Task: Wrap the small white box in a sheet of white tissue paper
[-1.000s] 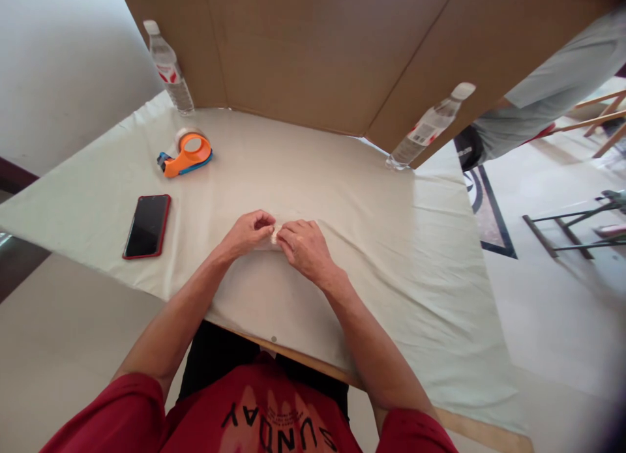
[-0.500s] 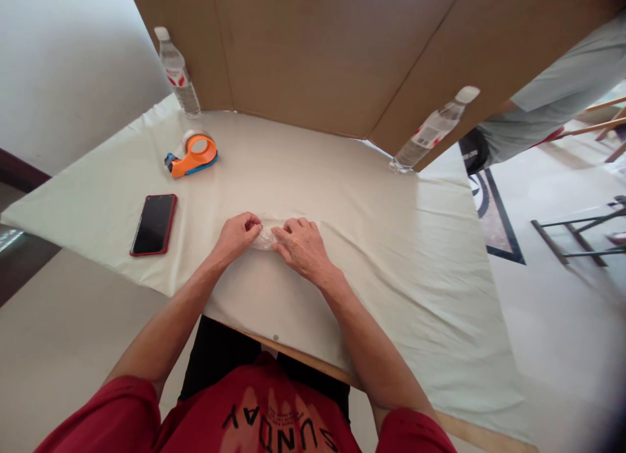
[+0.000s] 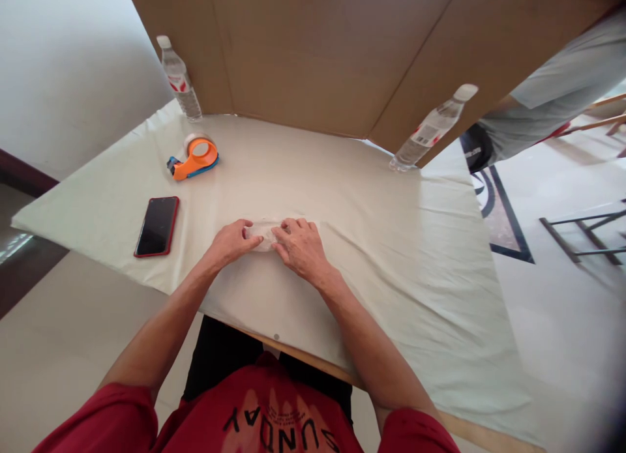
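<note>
A crumpled piece of clear plastic wrap [image 3: 265, 236], whitish and see-through, lies on the cloth in front of me. What may be folded inside it cannot be made out. My left hand [image 3: 231, 243] holds its left end, thumb on the near side and fingers curled at the far side, with a small gap between them. At the right end, my right hand [image 3: 303, 246] presses on the wrap from above, thumb and bent fingertips gripping it. Part of the wrap is hidden under that hand.
An orange and blue tape dispenser [image 3: 198, 156] and a red-cased phone [image 3: 157, 226] lie to the left. Water bottles stand at the back left [image 3: 182, 88] and back right [image 3: 430, 133] by a cardboard panel [image 3: 313, 62]. Another person's grey clothing [image 3: 562, 94] shows at right.
My left thumb and fingers have spread from a tight pinch and shifted slightly left along the wrap. The right hand stays nearly in place. The view has tilted slightly.
</note>
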Available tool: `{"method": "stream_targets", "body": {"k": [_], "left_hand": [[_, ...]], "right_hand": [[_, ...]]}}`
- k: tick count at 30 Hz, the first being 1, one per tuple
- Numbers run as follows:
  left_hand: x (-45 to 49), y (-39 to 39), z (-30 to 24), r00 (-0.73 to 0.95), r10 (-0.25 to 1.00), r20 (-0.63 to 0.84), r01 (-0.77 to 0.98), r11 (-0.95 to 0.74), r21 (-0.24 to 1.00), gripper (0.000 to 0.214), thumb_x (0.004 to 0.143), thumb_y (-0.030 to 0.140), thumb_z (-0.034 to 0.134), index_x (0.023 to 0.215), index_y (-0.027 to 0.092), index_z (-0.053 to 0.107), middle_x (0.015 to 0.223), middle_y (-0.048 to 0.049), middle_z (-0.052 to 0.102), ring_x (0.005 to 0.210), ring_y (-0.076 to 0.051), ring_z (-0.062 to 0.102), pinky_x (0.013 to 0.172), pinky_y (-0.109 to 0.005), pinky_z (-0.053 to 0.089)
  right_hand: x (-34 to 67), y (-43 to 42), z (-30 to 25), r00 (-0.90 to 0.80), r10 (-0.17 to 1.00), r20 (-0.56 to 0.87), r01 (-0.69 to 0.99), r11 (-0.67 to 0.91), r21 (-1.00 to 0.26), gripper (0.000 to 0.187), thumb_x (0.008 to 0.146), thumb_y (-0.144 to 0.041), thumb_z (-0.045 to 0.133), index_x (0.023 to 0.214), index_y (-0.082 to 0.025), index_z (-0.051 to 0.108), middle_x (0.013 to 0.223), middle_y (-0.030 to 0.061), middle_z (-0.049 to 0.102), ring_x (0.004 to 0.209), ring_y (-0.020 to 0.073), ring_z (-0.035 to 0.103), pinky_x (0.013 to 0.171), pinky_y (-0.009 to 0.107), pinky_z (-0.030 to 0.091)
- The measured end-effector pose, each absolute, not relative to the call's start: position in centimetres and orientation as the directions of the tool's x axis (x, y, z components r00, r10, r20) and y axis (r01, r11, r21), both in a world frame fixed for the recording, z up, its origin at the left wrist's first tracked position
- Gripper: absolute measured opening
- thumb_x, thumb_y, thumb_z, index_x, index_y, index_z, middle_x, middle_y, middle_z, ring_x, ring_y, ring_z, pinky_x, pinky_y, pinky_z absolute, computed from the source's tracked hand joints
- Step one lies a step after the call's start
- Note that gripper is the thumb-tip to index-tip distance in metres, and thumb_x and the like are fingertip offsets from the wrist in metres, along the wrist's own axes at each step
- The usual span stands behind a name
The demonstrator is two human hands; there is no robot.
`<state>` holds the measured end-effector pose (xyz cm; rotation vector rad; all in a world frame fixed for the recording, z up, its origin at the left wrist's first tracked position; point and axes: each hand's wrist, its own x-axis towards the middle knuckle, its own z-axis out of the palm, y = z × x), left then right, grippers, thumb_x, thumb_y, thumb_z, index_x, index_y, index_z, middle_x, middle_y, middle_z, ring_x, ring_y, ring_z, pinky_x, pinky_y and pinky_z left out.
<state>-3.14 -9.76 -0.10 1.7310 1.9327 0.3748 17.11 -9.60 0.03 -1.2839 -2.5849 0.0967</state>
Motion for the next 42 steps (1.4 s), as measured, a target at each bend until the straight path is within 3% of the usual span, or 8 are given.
{"method": "stream_targets", "body": {"k": [5,11,16,19,24,29,37,42], "left_hand": [[-2.9,-9.4,-0.2,-0.108,0.968,-0.225,0.862,0.204,0.464,0.046,0.083,0.044,0.062,0.119,0.015,0.064,0.093,-0.0075,0.073,0.087,-0.025,0.069,0.076,-0.031,0.048],[-2.0,-8.9,0.3,-0.15,0.964,-0.218,0.928,0.213,0.304,0.048,0.087,0.042,0.061,0.125,0.014,0.062,0.105,-0.0142,0.074,0.105,-0.033,0.067,0.085,-0.036,0.048],[-3.0,-9.0,0.0,-0.175,0.963,-0.204,0.866,0.249,0.433,0.04,0.087,0.038,0.059,0.118,0.014,0.065,0.097,-0.0114,0.075,0.095,-0.027,0.069,0.081,-0.032,0.049],[-3.9,-9.3,-0.2,-0.193,0.943,-0.272,0.753,0.32,0.575,0.039,0.086,0.041,0.059,0.113,0.013,0.064,0.088,-0.0093,0.072,0.076,-0.021,0.068,0.064,-0.027,0.048],[-4.1,-9.6,0.1,-0.094,0.902,-0.422,0.512,0.407,0.756,0.025,0.082,0.04,0.059,0.082,0.015,0.062,0.063,-0.0004,0.06,0.046,-0.012,0.05,0.043,-0.022,0.035],[-4.1,-9.3,0.1,-0.018,0.917,-0.398,0.458,0.361,0.812,0.011,0.071,0.029,0.06,0.07,0.018,0.056,0.046,0.0062,0.045,0.042,-0.01,0.039,0.044,-0.022,0.029],[-4.3,-9.0,0.0,-0.007,0.984,-0.18,0.597,0.149,0.788,0.035,0.069,0.052,0.062,0.066,0.017,0.06,0.054,0.0043,0.047,0.053,-0.011,0.039,0.052,-0.024,0.026],[-3.7,-9.1,-0.2,-0.053,0.986,-0.155,0.589,0.156,0.793,0.032,0.069,0.047,0.057,0.056,0.019,0.05,0.052,0.0054,0.04,0.052,-0.01,0.035,0.052,-0.025,0.025]], "right_hand": [[17.0,-9.6,0.1,-0.58,0.794,0.181,0.782,0.605,-0.151,0.025,0.097,-0.035,0.056,0.115,-0.022,0.067,0.121,0.0109,0.065,0.105,0.0273,0.05,0.086,0.039,0.032],[17.1,-9.7,0.1,-0.578,0.798,0.169,0.785,0.6,-0.151,0.026,0.097,-0.035,0.055,0.116,-0.021,0.066,0.122,0.0108,0.065,0.106,0.0271,0.049,0.086,0.038,0.031],[17.0,-9.7,0.3,-0.58,0.8,0.154,0.788,0.599,-0.14,0.026,0.097,-0.035,0.055,0.117,-0.021,0.065,0.123,0.0113,0.064,0.107,0.0273,0.049,0.086,0.038,0.031],[17.0,-9.7,0.5,-0.58,0.802,0.142,0.792,0.596,-0.13,0.026,0.098,-0.035,0.055,0.116,-0.021,0.065,0.123,0.0117,0.064,0.107,0.0276,0.049,0.086,0.039,0.031],[16.8,-9.8,0.6,-0.576,0.807,0.132,0.797,0.59,-0.131,0.027,0.098,-0.035,0.055,0.118,-0.02,0.064,0.124,0.0123,0.064,0.108,0.0279,0.05,0.085,0.039,0.032],[16.9,-9.8,0.3,-0.564,0.811,0.153,0.8,0.583,-0.144,0.027,0.098,-0.035,0.054,0.119,-0.021,0.064,0.123,0.0121,0.064,0.108,0.028,0.049,0.084,0.038,0.032],[16.9,-9.8,0.2,-0.562,0.81,0.17,0.799,0.584,-0.144,0.026,0.097,-0.035,0.056,0.117,-0.021,0.064,0.123,0.011,0.065,0.107,0.0271,0.05,0.085,0.039,0.031],[16.9,-9.8,0.2,-0.561,0.808,0.18,0.8,0.585,-0.132,0.027,0.096,-0.034,0.057,0.118,-0.02,0.063,0.121,0.0108,0.066,0.106,0.0274,0.051,0.085,0.039,0.031]]}}
